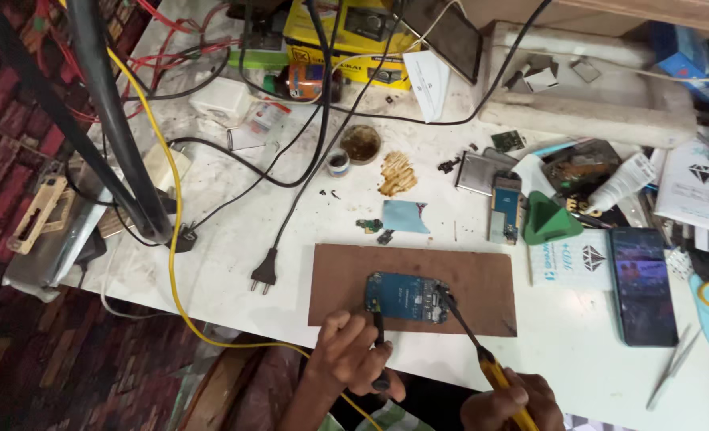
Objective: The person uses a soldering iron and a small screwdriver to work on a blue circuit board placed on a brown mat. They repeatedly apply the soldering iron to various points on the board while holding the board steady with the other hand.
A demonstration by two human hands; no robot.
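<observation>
A person is working on a blue circuit board [406, 297] that is lying on a brown board [482, 275] near the front edge of a cluttered white bench [235, 239]. The left hand [353, 355] is curling closed around dark tweezers [378, 327], their tips touching the circuit board's left end. The right hand [510, 403], at the front edge, is gripping the yellow handle of a soldering iron [470, 335], whose dark tip is resting on the circuit board's right end. The circuit board is lying flat, its long axis running left to right, roughly parallel to the bench's front edge. Judging by both tools engaging it, the work appears to be under way, not finished; how much is done cannot be told. Farther right, a dark phone [643, 286] is lying face up near the bench's right edge.
</observation>
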